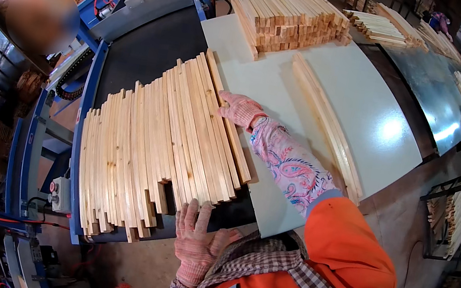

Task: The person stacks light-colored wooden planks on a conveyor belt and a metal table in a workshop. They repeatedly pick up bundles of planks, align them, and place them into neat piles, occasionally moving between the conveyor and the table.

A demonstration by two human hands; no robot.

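Left hand [196, 241] splays — right hand [240, 110] curls against wooden strips [144, 136].

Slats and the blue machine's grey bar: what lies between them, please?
In the head view, a bare stretch of black surface lies between the slats and the bar.

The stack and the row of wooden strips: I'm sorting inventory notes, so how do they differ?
The stack is piled several layers high; the row is spread much flatter. The right hand touches the row, while no hand touches the stack. Both consist of long, pale wooden strips.
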